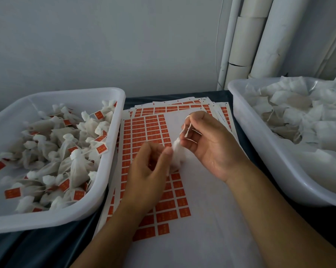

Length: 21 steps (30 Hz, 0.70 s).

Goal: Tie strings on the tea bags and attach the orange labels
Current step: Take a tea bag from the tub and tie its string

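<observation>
White mesh, the tea bag (176,149) hung between both hands above the label sheet (144,136). The left hand (149,167) pinched its body; the right hand (204,140), nearer the neck, pinched the string (187,130) running up and away.

dark table (47,246): left white tub (97,202), right white tub (260,151), sheets of orange labels (144,130) stacked between them

White pipes (260,35) against grey wall (105,39); dark tablecloth (47,248)
</observation>
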Available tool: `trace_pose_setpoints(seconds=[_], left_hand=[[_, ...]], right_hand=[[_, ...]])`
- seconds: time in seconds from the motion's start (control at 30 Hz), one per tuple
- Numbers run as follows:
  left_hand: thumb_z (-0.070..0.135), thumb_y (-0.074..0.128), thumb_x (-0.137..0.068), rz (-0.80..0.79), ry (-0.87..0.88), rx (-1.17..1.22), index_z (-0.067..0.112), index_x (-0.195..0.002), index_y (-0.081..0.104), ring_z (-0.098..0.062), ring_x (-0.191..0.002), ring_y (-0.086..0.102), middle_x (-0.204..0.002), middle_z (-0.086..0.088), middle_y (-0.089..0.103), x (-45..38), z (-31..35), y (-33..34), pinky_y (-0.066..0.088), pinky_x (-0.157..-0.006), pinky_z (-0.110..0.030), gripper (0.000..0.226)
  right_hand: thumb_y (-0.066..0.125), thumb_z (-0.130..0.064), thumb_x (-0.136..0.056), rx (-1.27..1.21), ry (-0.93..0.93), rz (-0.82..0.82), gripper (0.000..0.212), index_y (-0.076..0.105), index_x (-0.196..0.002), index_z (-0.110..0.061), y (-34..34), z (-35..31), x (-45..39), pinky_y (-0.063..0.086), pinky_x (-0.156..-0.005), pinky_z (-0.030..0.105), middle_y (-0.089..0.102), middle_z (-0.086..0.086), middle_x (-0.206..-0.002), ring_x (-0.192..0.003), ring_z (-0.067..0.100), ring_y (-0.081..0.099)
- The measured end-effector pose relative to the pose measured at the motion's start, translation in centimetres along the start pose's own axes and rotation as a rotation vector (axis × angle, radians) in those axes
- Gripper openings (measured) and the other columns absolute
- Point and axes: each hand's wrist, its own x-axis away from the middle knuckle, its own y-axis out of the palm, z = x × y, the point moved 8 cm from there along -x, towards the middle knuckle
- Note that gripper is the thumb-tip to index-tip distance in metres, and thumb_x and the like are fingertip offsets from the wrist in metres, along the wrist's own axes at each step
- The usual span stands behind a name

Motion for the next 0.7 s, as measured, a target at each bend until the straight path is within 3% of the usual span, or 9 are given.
trace_pose_setpoints(seconds=[0.07, 0.17, 0.27, 0.37, 0.43, 0.6, 0.7], left_hand=[[0.057, 0.039, -0.094, -0.086, -0.100, 0.075, 0.022, -0.088, 0.070, -0.005, -0.073, 0.067, -0.078, 0.011, 0.069, -0.1, -0.7, 0.6, 0.051, -0.064, -0.010, 0.047], [0.048, 0.026, -0.107, -0.225, -0.195, 0.120, 0.027, -0.097, 0.076, -0.009, -0.088, 0.072, -0.092, 0.009, 0.075, 0.2, -1.6, 1.8, 0.056, -0.074, -0.017, 0.055], [0.052, 0.021, -0.108, -0.206, -0.239, 0.119, 0.037, -0.103, 0.074, -0.001, -0.094, 0.071, -0.098, 0.017, 0.076, 0.1, -2.1, 1.6, 0.055, -0.078, -0.018, 0.055], [0.059, 0.024, -0.107, -0.210, -0.350, 0.208, 0.041, -0.104, 0.075, -0.009, -0.103, 0.071, -0.106, 0.012, 0.076, 0.0, -2.9, 1.5, 0.052, -0.100, -0.039, 0.055], [0.055, 0.028, -0.107, -0.224, -0.427, 0.339, 0.037, -0.103, 0.078, -0.016, -0.109, 0.071, -0.111, 0.003, 0.076, 0.1, -3.1, 1.4, 0.049, -0.106, -0.045, 0.053], [0.038, 0.040, -0.108, -0.255, -0.480, 0.553, 0.000, -0.121, 0.066, -0.036, -0.114, 0.062, -0.124, -0.031, 0.060, -0.2, -3.4, 1.4, 0.046, -0.108, -0.054, 0.047], [0.041, 0.048, -0.103, -0.275, -0.480, 0.632, 0.001, -0.118, 0.070, -0.031, -0.105, 0.062, -0.113, -0.020, 0.067, -0.4, -3.5, 1.5, 0.055, -0.094, -0.039, 0.047]], right_hand=[[0.054, -0.024, -0.104, 0.052, -0.016, -0.026, 0.026, 0.072, -0.085, -0.025, 0.3, -0.1, 0.0, 0.056, -0.081, 0.031, 0.067, 0.002, -0.090, -0.088, 0.017, 0.066], [0.055, -0.024, -0.100, 0.117, -0.018, -0.107, 0.022, 0.071, -0.085, -0.020, 1.0, -0.1, 0.1, 0.057, -0.079, 0.032, 0.067, 0.007, -0.091, -0.088, 0.021, 0.066], [0.053, -0.023, -0.100, 0.185, -0.013, -0.188, 0.022, 0.070, -0.088, -0.016, 1.6, 0.1, 0.3, 0.057, -0.080, 0.032, 0.067, 0.012, -0.092, -0.089, 0.025, 0.066], [0.053, -0.022, -0.101, 0.263, 0.013, -0.278, 0.024, 0.073, -0.088, -0.020, 2.6, 0.8, 0.7, 0.057, -0.079, 0.032, 0.070, 0.008, -0.093, -0.086, 0.023, 0.067], [0.054, -0.023, -0.100, 0.313, 0.060, -0.338, 0.023, 0.073, -0.088, -0.023, 3.2, 1.5, 1.0, 0.057, -0.079, 0.032, 0.071, 0.005, -0.094, -0.084, 0.021, 0.068], [0.058, -0.023, -0.099, 0.440, 0.134, -0.403, 0.020, 0.075, -0.089, -0.025, 3.6, 3.1, 1.4, 0.058, -0.086, 0.034, 0.073, 0.003, -0.096, -0.095, 0.024, 0.070], [0.059, -0.025, -0.098, 0.504, 0.141, -0.410, 0.019, 0.076, -0.090, -0.026, 3.6, 3.6, 1.4, 0.060, -0.092, 0.038, 0.073, 0.002, -0.096, -0.098, 0.026, 0.070]])
